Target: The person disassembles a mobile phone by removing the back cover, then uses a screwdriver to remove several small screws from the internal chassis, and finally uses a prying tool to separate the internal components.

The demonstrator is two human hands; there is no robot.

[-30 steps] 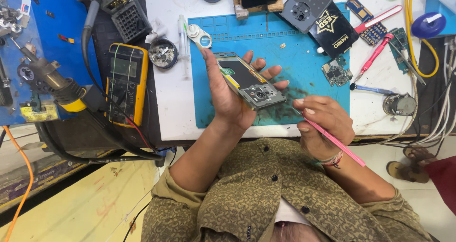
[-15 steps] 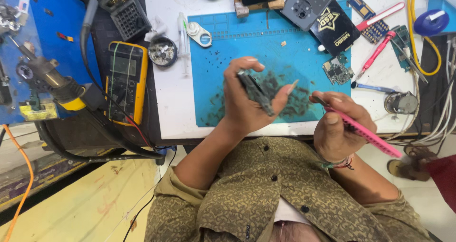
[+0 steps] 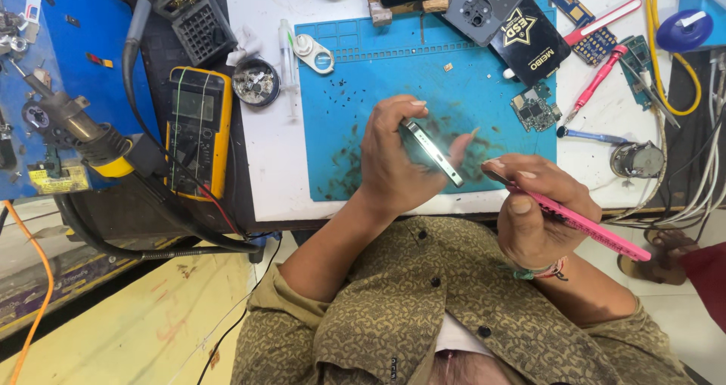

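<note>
Two hands work over the worktop's (image 3: 265,173) near edge: left hand (image 3: 397,162) pinching a tilted phone (image 3: 432,153), right hand (image 3: 541,211) gripping pink tweezers (image 3: 582,224), which could slip and scratch it.

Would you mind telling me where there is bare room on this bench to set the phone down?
The blue work mat is mostly bare between the left hand and its ridged top edge. The white strip beside the yellow multimeter is free too. The right side, around the small circuit board, is crowded.
</note>
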